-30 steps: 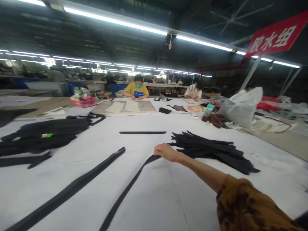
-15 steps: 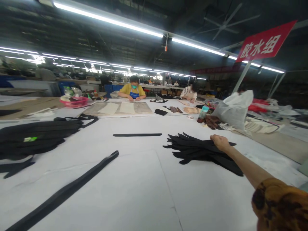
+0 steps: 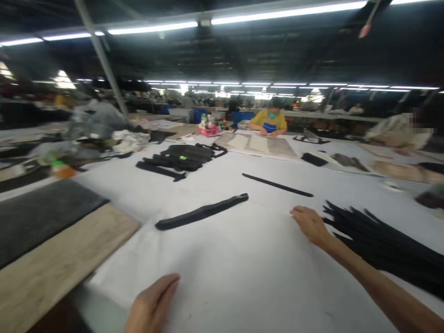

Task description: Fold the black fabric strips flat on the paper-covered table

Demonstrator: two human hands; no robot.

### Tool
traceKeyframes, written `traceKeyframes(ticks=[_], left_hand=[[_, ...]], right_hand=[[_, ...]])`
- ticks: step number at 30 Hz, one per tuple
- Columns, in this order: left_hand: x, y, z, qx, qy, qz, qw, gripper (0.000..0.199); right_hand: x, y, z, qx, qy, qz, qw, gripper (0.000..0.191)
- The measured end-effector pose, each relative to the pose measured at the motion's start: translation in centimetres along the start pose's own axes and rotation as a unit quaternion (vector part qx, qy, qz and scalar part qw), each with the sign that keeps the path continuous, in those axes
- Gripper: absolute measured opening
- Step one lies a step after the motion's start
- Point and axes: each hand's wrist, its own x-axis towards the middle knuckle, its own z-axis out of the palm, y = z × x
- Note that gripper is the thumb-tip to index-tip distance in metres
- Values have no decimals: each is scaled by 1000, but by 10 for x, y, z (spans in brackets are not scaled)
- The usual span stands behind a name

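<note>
My right hand is over the white table, left of a fanned pile of black strips and apart from it. Its fingers point left, loosely stretched, and nothing shows in them. At the bottom edge my left hand has thumb and fingertips close together, with nothing visible between them. Between and beyond the hands lies a thick black strip, slanting up to the right. A thinner black strip rests farther back, beyond my right hand.
More black strips lie in a row at the back left. A dark sheet covers part of a tan board at the left. Across the table a person in yellow works behind pale sheets; a pink basket stands nearby.
The view has swung left. My right hand has let go of the black strip pile and moved left from it. My left hand has come into view at the bottom.
</note>
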Motion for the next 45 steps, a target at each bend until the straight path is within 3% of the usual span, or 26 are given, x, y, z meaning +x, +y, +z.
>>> traceKeyframes(ticks=[4, 7, 9, 12, 20, 28, 33, 38, 45], left_hand=[[7, 15, 5, -45, -5, 39, 998, 27], [8, 17, 11, -58, 5, 30, 998, 24], [4, 15, 15, -67, 7, 16, 998, 23], [-1, 14, 17, -78, 13, 5, 997, 26], [-1, 19, 19, -73, 18, 14, 997, 27], [0, 24, 16, -50, -11, 4, 999, 25], [18, 32, 22, 80, -41, 31, 995, 30], [46, 23, 34, 216, -53, 92, 971, 39], [56, 20, 35, 271, -128, -6, 954, 42]], right_hand=[[44, -138, 4, 111, 28, -184, 976, 16], [65, -223, -2, 130, -2, -243, 961, 10], [75, -263, -3, 114, -20, -272, 955, 11], [86, -299, 0, 80, -36, -313, 946, 19], [98, -317, 4, 47, -85, -332, 938, 35], [103, -307, -13, 94, -144, -299, 939, 22], [94, -307, -22, 140, -166, -296, 930, 29], [88, -311, -20, 161, -178, -292, 926, 25], [85, -314, -15, 239, -180, -246, 922, 23]])
